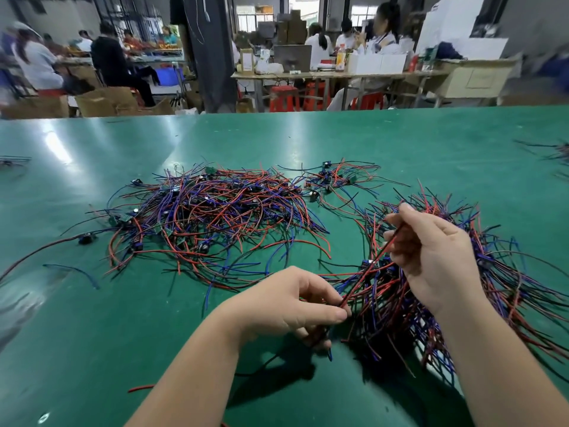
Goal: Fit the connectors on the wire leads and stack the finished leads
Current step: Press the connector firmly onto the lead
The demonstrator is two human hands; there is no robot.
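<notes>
A red-and-black wire lead (358, 283) runs straight between both hands, above the right-hand pile of leads (492, 291). Left hand (286, 306): thumb and forefinger pinch its lower end. Right hand (431, 257): curled fingers pinch its upper end. A blue connector (367, 262) appears to sit mid-lead. A larger loose pile (215, 217) lies centre on the green table (400, 143).

We count 1 left hand (295, 303), 1 right hand (431, 257), 3 main heaps of wire leads (215, 217), 1 green table (338, 134).
</notes>
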